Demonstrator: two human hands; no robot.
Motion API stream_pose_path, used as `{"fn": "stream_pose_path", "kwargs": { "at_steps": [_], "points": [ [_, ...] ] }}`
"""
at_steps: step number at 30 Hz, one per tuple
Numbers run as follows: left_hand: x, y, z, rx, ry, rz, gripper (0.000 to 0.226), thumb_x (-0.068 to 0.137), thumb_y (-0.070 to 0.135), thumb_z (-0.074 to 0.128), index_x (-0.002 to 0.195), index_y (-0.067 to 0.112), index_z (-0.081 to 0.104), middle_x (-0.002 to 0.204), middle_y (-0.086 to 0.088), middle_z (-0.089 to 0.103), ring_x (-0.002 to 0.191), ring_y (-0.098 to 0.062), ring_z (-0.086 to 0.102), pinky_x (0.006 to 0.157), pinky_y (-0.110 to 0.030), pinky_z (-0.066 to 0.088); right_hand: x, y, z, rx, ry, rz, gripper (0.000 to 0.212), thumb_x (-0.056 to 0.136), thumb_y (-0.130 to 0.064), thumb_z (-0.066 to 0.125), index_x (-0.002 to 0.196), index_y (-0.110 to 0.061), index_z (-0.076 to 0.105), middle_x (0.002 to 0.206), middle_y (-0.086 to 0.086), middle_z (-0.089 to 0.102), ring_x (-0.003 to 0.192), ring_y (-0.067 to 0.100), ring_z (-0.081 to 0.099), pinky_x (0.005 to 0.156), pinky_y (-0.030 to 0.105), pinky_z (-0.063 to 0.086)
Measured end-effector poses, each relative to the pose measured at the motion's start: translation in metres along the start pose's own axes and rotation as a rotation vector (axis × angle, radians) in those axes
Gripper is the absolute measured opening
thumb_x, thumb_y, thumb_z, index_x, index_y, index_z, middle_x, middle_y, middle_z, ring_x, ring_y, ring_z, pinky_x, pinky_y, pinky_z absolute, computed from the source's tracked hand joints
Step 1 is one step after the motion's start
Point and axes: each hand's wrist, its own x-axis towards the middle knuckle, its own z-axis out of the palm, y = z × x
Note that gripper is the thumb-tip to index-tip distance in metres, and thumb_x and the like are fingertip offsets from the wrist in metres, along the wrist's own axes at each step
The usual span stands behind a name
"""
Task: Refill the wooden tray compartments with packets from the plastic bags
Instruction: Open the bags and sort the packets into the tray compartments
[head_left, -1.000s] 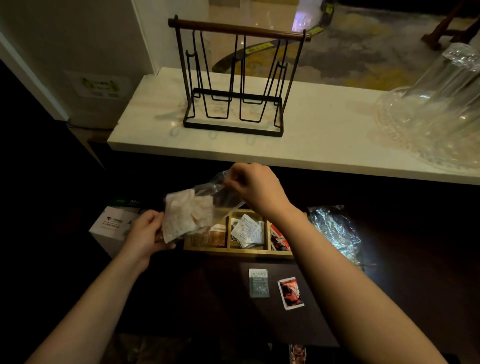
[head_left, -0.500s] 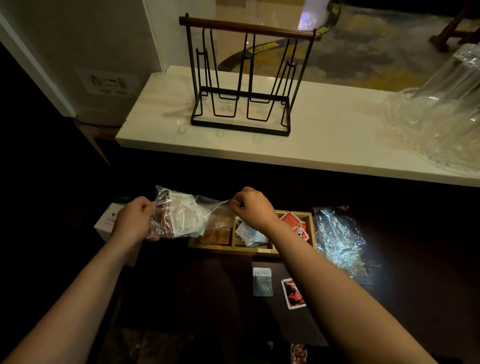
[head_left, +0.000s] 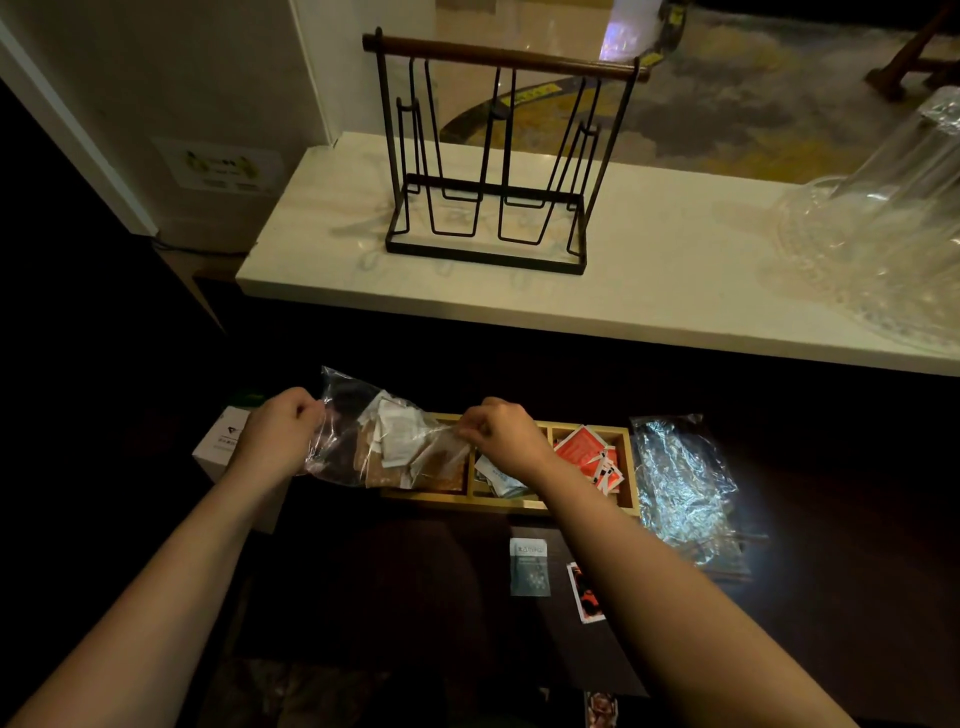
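Packets already sit in all three wooden tray (head_left: 511, 506) compartments. Your left hand (head_left: 278, 434) and right hand (head_left: 501, 434) each pinch one end of the part-full plastic bag (head_left: 382, 434), above the tray's nine-o'clock compartment; its contents remain to unload.

A black wire rack (head_left: 498, 156) with a wooden top bar stands on the pale marble counter (head_left: 675, 291). Clear glassware (head_left: 893, 223) sits at its right end; a white box (head_left: 221, 441) lies lower left.
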Motion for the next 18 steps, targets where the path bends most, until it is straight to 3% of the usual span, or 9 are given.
{"fn": "stream_pose_path", "kwargs": {
  "at_steps": [4,7,10,14,18],
  "points": [
    [-0.004,0.012,0.003,0.054,0.033,0.022,0.023,0.093,0.019,0.052,0.076,0.005,0.058,0.082,-0.018,0.067,0.069,-0.033,0.06,0.06,-0.038,0.046,-0.003,0.006,0.004,0.043,0.031,0.041,0.021,0.092,-0.026,0.058,0.104,-0.014,0.071,0.106,0.008,0.061,0.096,0.023,0.06,0.083,0.036,0.05],
    [-0.008,0.023,0.002,0.036,0.024,0.047,0.022,0.093,0.018,0.05,0.077,0.005,0.057,0.093,-0.009,0.071,0.066,-0.032,0.058,0.057,-0.034,0.042,-0.005,0.009,0.006,0.069,0.051,0.061,0.022,0.092,-0.025,0.058,0.106,-0.015,0.071,0.108,0.007,0.061,0.097,0.021,0.06,0.085,0.034,0.051],
    [-0.007,0.028,0.002,0.005,0.009,0.047,0.023,0.095,0.017,0.047,0.079,0.003,0.057,0.1,-0.004,0.07,0.069,-0.032,0.061,0.052,-0.035,0.05,-0.006,0.011,0.007,0.1,0.071,0.075,0.022,0.092,-0.023,0.058,0.107,-0.015,0.071,0.107,0.007,0.061,0.095,0.02,0.06,0.082,0.031,0.049],
    [-0.011,0.037,0.006,-0.124,0.011,0.033,0.028,0.097,0.013,0.045,0.069,0.01,0.049,0.089,-0.009,0.066,0.065,-0.018,0.061,0.04,-0.02,0.045,-0.008,0.011,0.009,0.124,0.081,0.068,0.022,0.092,-0.021,0.057,0.108,-0.014,0.071,0.108,0.007,0.062,0.096,0.018,0.059,0.079,0.023,0.043],
    [-0.011,0.039,0.006,-0.197,-0.019,0.036,0.027,0.098,0.018,0.044,0.072,0.014,0.05,0.103,-0.01,0.068,0.08,-0.026,0.067,0.054,-0.032,0.051,-0.006,0.006,0.007,0.156,0.096,0.073,0.019,0.091,-0.016,0.06,0.104,-0.01,0.072,0.106,0.01,0.068,0.095,0.021,0.063,0.082,0.028,0.049]
  ]
}}
